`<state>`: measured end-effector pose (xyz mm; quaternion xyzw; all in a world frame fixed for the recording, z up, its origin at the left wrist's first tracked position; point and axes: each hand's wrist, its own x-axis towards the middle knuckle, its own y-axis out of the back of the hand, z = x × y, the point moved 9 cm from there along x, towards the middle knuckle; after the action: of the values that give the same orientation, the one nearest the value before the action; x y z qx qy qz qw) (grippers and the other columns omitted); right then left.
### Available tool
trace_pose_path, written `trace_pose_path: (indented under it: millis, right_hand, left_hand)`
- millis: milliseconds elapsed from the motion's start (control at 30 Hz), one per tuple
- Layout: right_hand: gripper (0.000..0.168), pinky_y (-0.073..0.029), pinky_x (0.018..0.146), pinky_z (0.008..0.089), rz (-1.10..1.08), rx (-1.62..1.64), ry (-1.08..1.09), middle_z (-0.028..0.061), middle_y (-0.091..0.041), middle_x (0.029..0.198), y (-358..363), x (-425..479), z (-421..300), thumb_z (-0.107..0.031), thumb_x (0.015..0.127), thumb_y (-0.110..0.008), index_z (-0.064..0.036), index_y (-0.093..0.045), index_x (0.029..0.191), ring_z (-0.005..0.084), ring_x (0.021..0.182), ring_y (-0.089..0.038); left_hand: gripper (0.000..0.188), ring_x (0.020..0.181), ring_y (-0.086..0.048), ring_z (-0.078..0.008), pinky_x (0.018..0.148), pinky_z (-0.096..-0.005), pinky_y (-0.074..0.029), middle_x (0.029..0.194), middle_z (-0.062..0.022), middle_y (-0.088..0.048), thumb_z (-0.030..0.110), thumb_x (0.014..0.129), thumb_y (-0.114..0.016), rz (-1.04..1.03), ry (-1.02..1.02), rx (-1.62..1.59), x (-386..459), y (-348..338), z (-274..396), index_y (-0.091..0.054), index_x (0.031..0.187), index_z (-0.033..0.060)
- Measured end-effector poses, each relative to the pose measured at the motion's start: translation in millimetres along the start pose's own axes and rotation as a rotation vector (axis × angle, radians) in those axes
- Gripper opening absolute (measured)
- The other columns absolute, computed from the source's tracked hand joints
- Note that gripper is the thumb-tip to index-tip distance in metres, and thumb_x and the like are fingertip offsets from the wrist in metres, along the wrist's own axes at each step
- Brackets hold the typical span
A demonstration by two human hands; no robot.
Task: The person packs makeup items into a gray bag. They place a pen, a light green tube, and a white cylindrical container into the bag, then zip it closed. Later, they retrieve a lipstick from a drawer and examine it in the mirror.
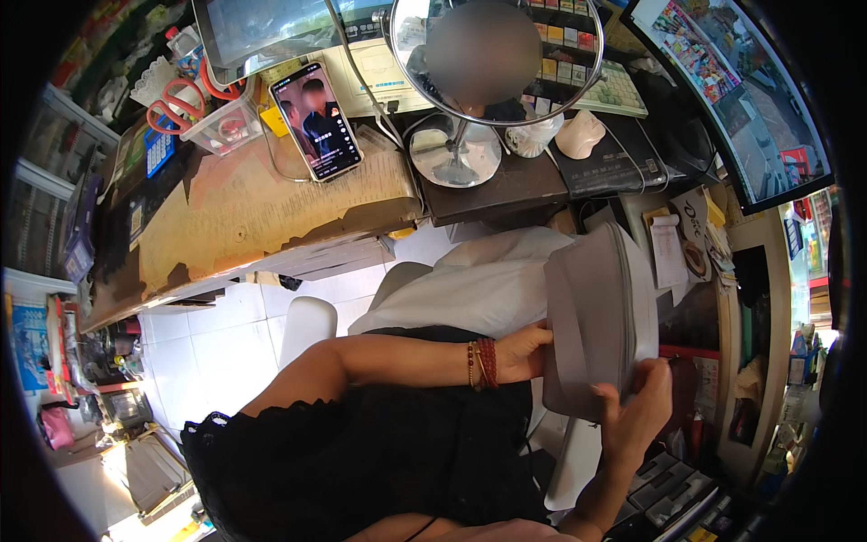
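A grey-beige zippered bag (pixel 588 325) is held upright over the right side of my lap, its zip line running down the side near its right edge. My left hand (pixel 525 352), with beaded bracelets on the wrist, grips the bag's left edge; the fingertips are hidden behind or under the fabric. At the lower right corner my right hand (pixel 640 410) has its fingers curled against the bag, thumb apart on the near side. The bag's inside is out of sight. White trousers (pixel 467 291) cover my legs below it.
Ahead stands a worn desk (pixel 271 210) with a lit smartphone (pixel 318 125), a round mirror (pixel 454 152) on a stand, and a clear plastic box (pixel 227 129) holding red-handled scissors (pixel 177 108). A monitor (pixel 752 101) and a shelf unit (pixel 752 379) are at right. White chair parts (pixel 308 325) flank me.
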<state>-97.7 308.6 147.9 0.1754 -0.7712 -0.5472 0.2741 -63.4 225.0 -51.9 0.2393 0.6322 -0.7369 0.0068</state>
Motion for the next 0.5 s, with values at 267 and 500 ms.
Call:
trace_pose_path:
  millis: [267, 500]
  right_hand:
    - [0.05, -0.042, 0.055, 0.0429, -0.155, 0.011, -0.277, 0.0149, -0.051, 0.061, -33, -13, 56, -0.041, 0.074, -0.081, -0.003, -0.048, 0.073, 0.037, 0.06, -0.055]
    - [0.053, -0.044, 0.057, 0.0399, -0.148, -0.021, -0.175, 0.0086, -0.054, 0.075, -25, -15, 77, -0.053, 0.078, -0.073, -0.005, -0.051, 0.075, 0.0292, 0.068, -0.058]
  left_hand:
    - [0.043, 0.119, -0.056, -0.0233, 0.098, -0.0456, -0.046, 0.129, -0.0087, -0.056, 0.01, 0.093, -0.059, 0.034, -0.023, 0.174, 26, 33, -15, -0.045, 0.134, 0.0126]
    - [0.05, 0.126, -0.052, -0.026, 0.106, -0.0456, -0.042, 0.135, -0.0101, -0.053, 0.001, 0.092, -0.056, 0.086, -0.003, 0.242, 28, 13, 6, -0.042, 0.139, 0.0069]
